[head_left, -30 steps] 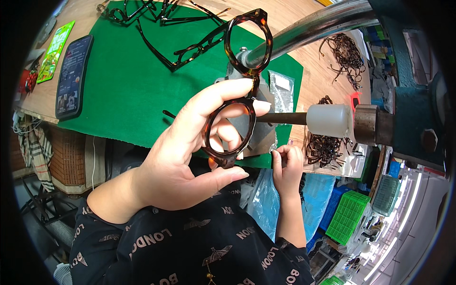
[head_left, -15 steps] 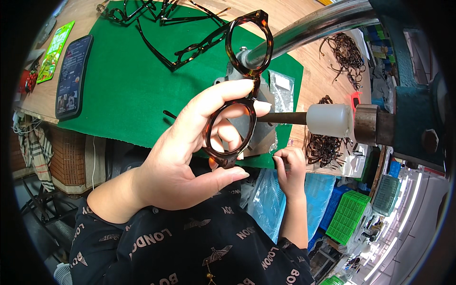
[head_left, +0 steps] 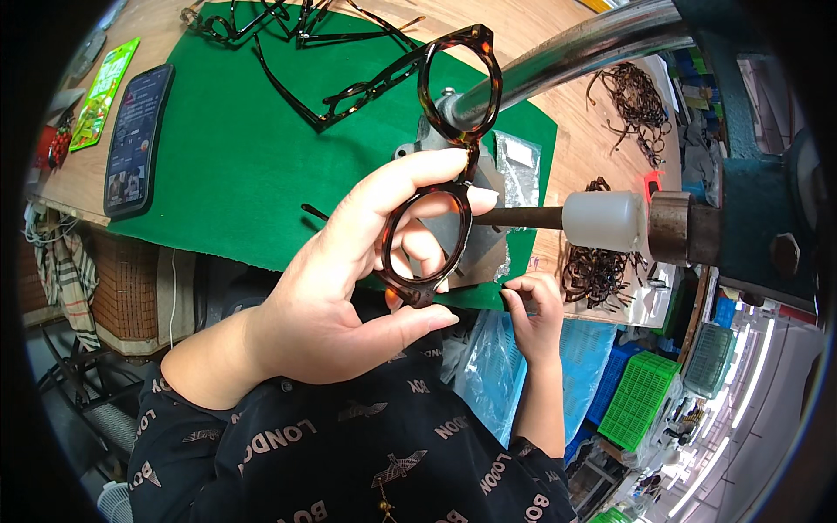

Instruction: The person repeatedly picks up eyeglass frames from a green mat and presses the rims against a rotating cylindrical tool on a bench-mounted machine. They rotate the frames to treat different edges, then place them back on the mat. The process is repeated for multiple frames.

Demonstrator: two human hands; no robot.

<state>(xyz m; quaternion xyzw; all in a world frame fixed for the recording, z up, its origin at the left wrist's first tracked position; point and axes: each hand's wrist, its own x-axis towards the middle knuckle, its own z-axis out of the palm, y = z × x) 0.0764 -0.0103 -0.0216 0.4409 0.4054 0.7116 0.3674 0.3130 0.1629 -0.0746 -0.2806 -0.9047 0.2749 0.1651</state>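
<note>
My left hand (head_left: 336, 270) is closed round a dark tortoiseshell eyeglass frame (head_left: 500, 87) with round rims. The frame stands on end, one rim above the other. Index finger and thumb reach round the lower rim, and curled fingers show through its opening. A thin dark temple tip (head_left: 314, 212) pokes out left of this hand. My right hand (head_left: 536, 309) is at the near edge of the green mat (head_left: 227, 192), thumb and fingers pinched together. Whatever lies between them is too small to make out. Just right of the frame, a metal rod with a white sleeve (head_left: 602, 220) points toward it.
More eyeglass frames (head_left: 349, 100) lie on the mat's far side. A phone (head_left: 138, 144) and a green packet (head_left: 105, 91) rest at left. A thick metal bar (head_left: 567, 57) crosses the upper right. Piles of dark frame parts (head_left: 635, 100) sit on the wooden table, with green crates (head_left: 639, 397) below right.
The held eyeglass frame has shifted very slightly right and down with my left hand. My right hand stays at the mat's edge, nearly still.
</note>
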